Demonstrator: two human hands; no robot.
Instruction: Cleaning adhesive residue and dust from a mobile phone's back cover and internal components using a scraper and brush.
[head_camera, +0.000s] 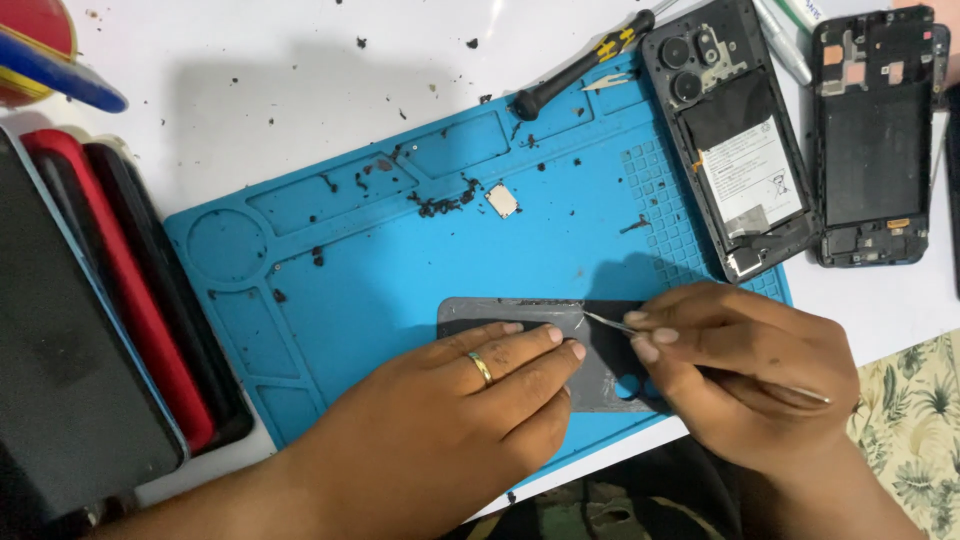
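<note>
My left hand (470, 400), a ring on one finger, presses flat on a grey phone back cover (480, 315) lying on the blue repair mat (330, 290). My right hand (740, 370) pinches thin metal tweezers (605, 320), whose tip touches the cover's upper edge beside my left fingertips. Both hands hide much of the cover.
An opened phone with its battery exposed (740, 140) and a black phone frame (870, 140) lie at the back right. A black-and-yellow screwdriver (580, 65) rests by the mat's top edge. A small square chip (502, 200) and dark debris sit on the mat. Stacked phone cases (110, 300) stand at left.
</note>
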